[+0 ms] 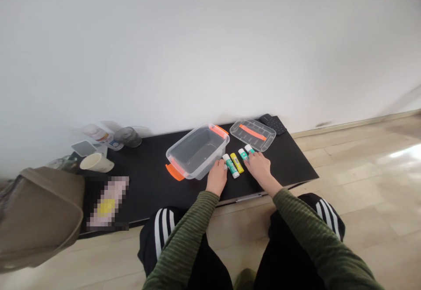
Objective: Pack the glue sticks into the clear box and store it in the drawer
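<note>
Glue sticks lie in a row on the black tabletop (151, 193). At the left of the row is a green-and-white glue stick (231, 166), with a yellow glue stick (237, 162) beside it. My left hand (217, 178) rests between the clear plastic box (200, 167) and the row; its fingers are slightly bent, their tips at the leftmost stick. My right hand (259, 167) has its fingers curled over the lower parts of another green-and-white glue stick (242, 154) and a white-capped glue stick (249, 148), partly hiding both.
The box's clear lid (253, 134) with an orange handle lies behind my right hand, near a black dotted item (275, 124). Leftward stand a paper cup (97, 162), a dark glass (128, 137), a white bottle (98, 133) and a brown fabric item (46, 215). A wall runs behind.
</note>
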